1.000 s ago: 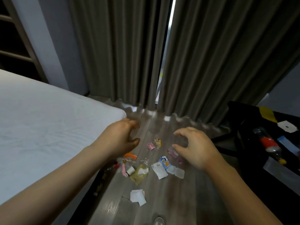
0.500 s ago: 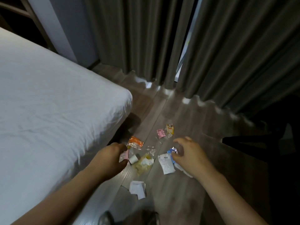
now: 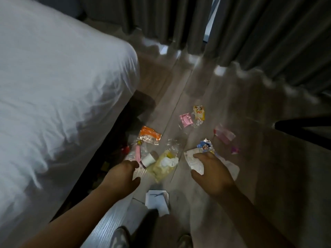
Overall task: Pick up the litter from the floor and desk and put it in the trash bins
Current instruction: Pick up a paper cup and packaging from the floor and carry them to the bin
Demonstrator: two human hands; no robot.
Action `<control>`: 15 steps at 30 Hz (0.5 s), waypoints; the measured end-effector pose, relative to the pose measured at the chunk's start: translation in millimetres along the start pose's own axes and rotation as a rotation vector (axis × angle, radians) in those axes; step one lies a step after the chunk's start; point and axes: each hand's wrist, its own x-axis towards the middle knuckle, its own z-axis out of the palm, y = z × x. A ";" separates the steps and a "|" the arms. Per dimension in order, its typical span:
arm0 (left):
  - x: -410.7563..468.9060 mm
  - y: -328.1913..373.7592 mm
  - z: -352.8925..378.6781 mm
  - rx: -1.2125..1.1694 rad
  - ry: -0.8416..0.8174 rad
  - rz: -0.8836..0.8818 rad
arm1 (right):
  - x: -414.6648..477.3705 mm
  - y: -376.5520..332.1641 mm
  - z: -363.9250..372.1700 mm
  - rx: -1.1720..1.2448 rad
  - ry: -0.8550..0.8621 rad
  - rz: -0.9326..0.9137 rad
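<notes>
Litter lies scattered on the grey wooden floor [image 3: 268, 176]. My left hand [image 3: 123, 174] hovers with loosely curled fingers over clear plastic beside a small white cup [image 3: 148, 160] and a yellow bag [image 3: 163, 166]. My right hand [image 3: 211, 172] reaches down onto a white paper wrapper [image 3: 192, 159], fingers spread, next to a blue wrapper [image 3: 206, 145]. Farther off lie an orange packet [image 3: 149, 136], a pink wrapper [image 3: 186, 119], a yellow wrapper [image 3: 199, 112] and a pink packet [image 3: 224, 136]. A folded white paper [image 3: 157, 199] lies near my feet.
A bed with a white sheet [image 3: 53, 86] fills the left side; dark space runs under its edge. Grey curtains [image 3: 250, 33] hang along the back. A dark piece of furniture [image 3: 304, 129] juts in at right. No trash bin is in view.
The view tilted down and closer to the floor. Both hands dropped toward the litter; the right one now rests over the white wrapper, the left nears the white cup.
</notes>
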 end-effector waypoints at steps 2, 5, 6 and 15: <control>33.7 -18.2 35.3 0.003 0.016 0.000 | 26.2 21.2 43.6 -0.005 -0.015 0.008; 83.0 -46.0 91.8 0.013 0.034 0.006 | 64.8 51.3 107.2 -0.020 -0.039 0.019; 98.8 -55.0 111.2 0.019 0.041 0.010 | 77.4 60.7 127.3 -0.022 -0.046 0.027; 229.6 -115.8 246.7 -0.039 0.127 0.082 | 197.8 127.0 279.4 -0.077 -0.023 -0.100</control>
